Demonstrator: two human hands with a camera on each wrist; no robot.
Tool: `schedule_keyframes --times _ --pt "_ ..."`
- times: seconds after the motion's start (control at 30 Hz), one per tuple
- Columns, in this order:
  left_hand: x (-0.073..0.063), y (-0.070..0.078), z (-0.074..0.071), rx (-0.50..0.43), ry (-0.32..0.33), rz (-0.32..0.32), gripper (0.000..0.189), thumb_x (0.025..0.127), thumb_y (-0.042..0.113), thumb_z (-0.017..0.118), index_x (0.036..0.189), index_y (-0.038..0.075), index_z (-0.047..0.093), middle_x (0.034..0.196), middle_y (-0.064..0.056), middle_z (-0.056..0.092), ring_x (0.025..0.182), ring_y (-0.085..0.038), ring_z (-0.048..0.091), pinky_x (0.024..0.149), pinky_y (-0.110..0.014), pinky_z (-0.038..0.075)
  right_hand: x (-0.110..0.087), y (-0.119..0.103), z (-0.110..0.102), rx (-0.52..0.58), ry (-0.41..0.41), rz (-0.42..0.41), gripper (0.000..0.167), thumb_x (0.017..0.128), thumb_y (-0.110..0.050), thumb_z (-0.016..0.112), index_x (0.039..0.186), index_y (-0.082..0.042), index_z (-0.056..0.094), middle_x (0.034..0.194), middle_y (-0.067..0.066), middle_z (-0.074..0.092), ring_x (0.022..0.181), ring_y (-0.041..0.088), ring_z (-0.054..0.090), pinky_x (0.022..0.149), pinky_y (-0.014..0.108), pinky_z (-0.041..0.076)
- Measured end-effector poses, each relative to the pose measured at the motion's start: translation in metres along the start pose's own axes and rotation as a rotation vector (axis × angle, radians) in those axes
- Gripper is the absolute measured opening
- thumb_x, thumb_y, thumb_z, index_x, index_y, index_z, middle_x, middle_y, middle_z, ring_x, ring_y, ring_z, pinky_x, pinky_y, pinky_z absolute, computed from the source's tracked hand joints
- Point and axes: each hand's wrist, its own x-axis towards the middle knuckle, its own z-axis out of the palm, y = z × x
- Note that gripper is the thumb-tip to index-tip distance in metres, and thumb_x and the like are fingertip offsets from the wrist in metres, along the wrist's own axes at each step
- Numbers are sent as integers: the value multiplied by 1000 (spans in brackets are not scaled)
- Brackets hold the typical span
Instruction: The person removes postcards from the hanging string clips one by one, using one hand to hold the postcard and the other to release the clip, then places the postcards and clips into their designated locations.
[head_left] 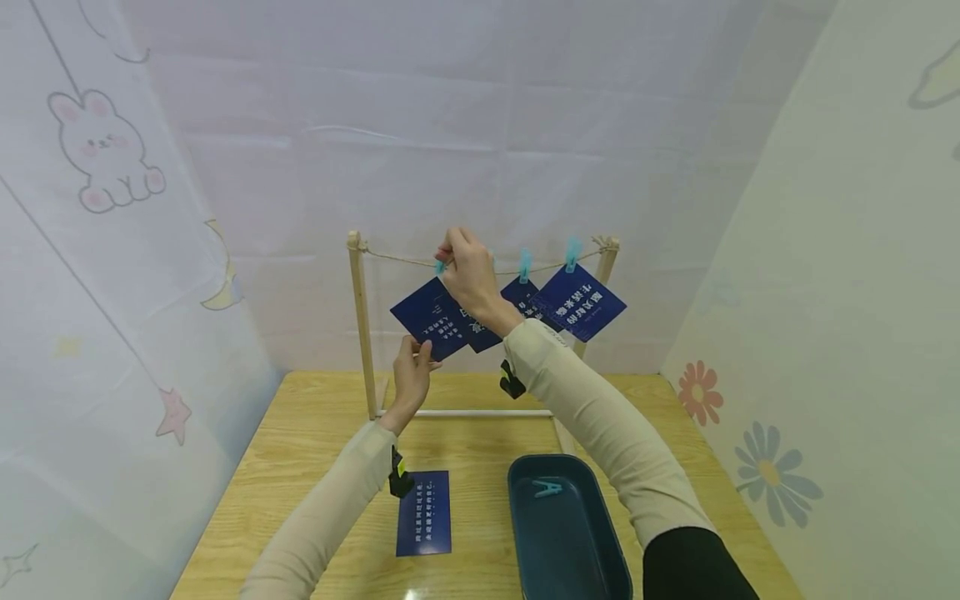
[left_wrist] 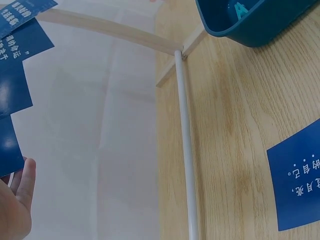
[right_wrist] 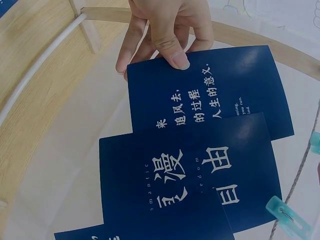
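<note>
My left hand (head_left: 412,375) pinches the lower edge of the leftmost blue card (head_left: 426,317), its thumb on the printed face in the right wrist view. At that card's upper corner, my right hand (head_left: 470,271) holds a teal clothespin (head_left: 440,267) on the rope (head_left: 401,259); its fingertips are mostly hidden in the right wrist view. Beside it hangs a second blue card (right_wrist: 170,175), partly behind my right hand in the head view, under a teal clothespin (right_wrist: 287,217). Two more cards hang to the right, the outer blue card (head_left: 581,302) pegged by a clothespin (head_left: 573,254).
The rope spans a wooden frame (head_left: 362,325) with a white lower bar (head_left: 480,413). On the wooden table (head_left: 300,467) lie a loose blue card (head_left: 423,521) and a dark teal tray (head_left: 566,542) with one clothespin (head_left: 547,487) in it. Printed cloth walls surround the table.
</note>
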Motion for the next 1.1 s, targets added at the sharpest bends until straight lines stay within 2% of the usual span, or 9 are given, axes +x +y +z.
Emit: schedule_keyframes --times 0.17,0.33,0.53,0.77,0.97,1.1 --pt "0 0 0 -5 0 0 20 104 -2 46 111 -21 45 101 -40 50 88 -58 61 79 -59 54 0 -1 -1 14 -9 2 20 95 13 46 83 -2 50 95 15 59 93 25 68 72 33 55" --pt "-1 1 0 1 5 -3 20 104 -2 46 110 -21 45 101 -41 50 87 -59 61 79 -59 54 -1 0 -1 8 3 -19 19 94 14 46 82 -2 50 96 16 59 91 26 68 70 34 54" --pt "-2 1 0 13 8 1 20 104 -2 46 109 -21 46 100 -41 50 86 -59 61 78 -59 54 -3 1 0 18 1 -38 20 90 17 42 83 -1 47 96 18 57 90 25 70 72 30 58" --pt "-3 -1 -1 -1 5 -6 19 103 -4 46 109 -21 45 101 -42 50 87 -60 60 78 -61 53 -7 2 -1 26 -8 -63 18 90 17 42 87 0 49 98 17 57 87 25 69 66 30 56" --pt "-4 -2 -1 -2 14 -18 18 103 -4 46 106 -22 45 100 -42 50 87 -59 60 78 -61 53 -10 4 0 19 -31 -60 17 91 15 41 88 0 49 99 17 56 88 24 68 73 27 57" --pt "-4 -3 -1 2 6 -5 18 103 -4 46 107 -22 45 99 -42 50 86 -59 61 77 -61 53 -12 5 0 16 -41 -54 17 92 14 42 87 -1 47 99 17 55 90 24 68 75 27 57"
